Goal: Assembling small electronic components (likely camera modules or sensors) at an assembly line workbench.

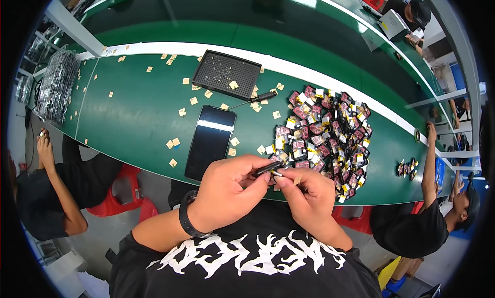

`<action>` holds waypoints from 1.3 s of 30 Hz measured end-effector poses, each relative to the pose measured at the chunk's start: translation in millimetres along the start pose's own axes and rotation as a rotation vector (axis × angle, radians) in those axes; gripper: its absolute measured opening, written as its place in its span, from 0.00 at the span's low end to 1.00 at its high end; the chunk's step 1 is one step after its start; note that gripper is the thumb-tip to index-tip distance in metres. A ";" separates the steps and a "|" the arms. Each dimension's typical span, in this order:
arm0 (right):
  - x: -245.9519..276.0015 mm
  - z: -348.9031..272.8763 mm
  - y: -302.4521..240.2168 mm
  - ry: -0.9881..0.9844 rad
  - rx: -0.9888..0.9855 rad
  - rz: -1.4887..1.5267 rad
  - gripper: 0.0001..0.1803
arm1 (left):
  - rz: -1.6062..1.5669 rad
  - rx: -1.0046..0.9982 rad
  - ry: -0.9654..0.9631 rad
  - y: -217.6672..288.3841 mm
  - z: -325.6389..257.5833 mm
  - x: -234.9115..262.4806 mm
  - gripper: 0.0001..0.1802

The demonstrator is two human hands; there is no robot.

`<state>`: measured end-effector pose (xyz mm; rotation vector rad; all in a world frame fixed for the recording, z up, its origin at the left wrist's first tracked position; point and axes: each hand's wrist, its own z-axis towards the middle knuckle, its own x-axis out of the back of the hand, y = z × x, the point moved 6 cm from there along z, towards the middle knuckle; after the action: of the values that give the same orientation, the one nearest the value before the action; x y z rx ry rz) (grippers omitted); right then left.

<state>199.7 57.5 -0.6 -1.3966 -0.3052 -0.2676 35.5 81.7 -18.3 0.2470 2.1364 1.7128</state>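
Near the table's front edge, my left hand is closed on a small black plastic case, gripped between thumb and fingers. My right hand meets it from the other side, its thumb and forefinger pinched at the case's end, where a small pale part shows. A tan paper square sticks out by the right fingers. Just beyond my hands lies a big heap of small black units with red boards and white-and-yellow pieces. Left of it, a dark smartphone rests flat.
A black perforated tray lies at the back, with a black-handled screwdriver beside it. Tan squares are scattered over the green table. Stacked clear packs stand far left. People sit at both sides; a smaller unit cluster lies right.
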 end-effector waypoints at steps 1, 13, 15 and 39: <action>-0.2 0.7 0.6 0.012 -0.015 0.002 0.07 | 0.023 -0.013 -0.017 0.7 -0.2 -0.4 0.13; -3.3 2.4 11.8 0.131 -0.079 0.188 0.08 | -0.199 -0.002 -0.071 -10.3 -7.8 -0.2 0.17; -6.9 1.9 15.9 0.105 -0.168 0.320 0.09 | -0.206 -0.025 -0.097 -10.5 -10.0 -0.7 0.17; -27.1 -2.8 18.1 -0.224 -0.406 0.620 0.11 | -0.163 0.236 -0.090 -3.5 -11.5 19.0 0.19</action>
<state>181.1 57.7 -27.5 -1.8515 0.0152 0.3598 13.9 77.6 -23.3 0.2045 2.2243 1.3364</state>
